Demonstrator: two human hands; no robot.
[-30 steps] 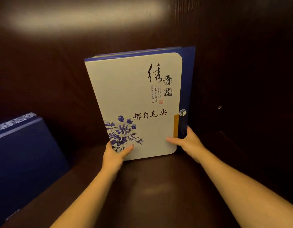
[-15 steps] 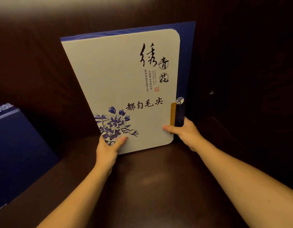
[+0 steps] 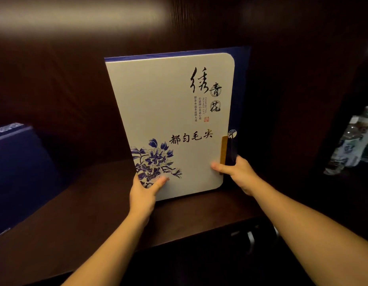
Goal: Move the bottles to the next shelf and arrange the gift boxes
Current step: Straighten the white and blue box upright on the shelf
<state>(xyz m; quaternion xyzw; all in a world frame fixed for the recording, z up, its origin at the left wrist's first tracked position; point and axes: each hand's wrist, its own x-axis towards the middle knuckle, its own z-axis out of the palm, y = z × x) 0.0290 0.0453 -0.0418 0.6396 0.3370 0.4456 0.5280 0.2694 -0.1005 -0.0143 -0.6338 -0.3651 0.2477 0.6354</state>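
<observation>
A large white gift box (image 3: pixel 170 112) with a blue flower print, black calligraphy and blue edges stands upright on the dark wooden shelf (image 3: pixel 92 215), leaning back toward the rear wall. My left hand (image 3: pixel 145 193) grips its lower left corner, thumb on the front face. My right hand (image 3: pixel 236 172) holds its lower right edge beside the gold clasp. A dark blue gift box (image 3: pixel 20 174) stands tilted at the far left. A blue-and-white porcelain bottle (image 3: pixel 352 145) shows in the neighbouring compartment at the right edge.
A dark vertical partition (image 3: pixel 298 120) separates this compartment from the one with the bottle. The shelf's front edge (image 3: pixel 199 234) runs below my forearms, with metal handles (image 3: pixel 251 238) on the cabinet beneath it.
The view has pulled back and shifted right, bringing the shelf edge and the bottle into sight. The white box stands more upright and both hands keep their hold on its lower corners.
</observation>
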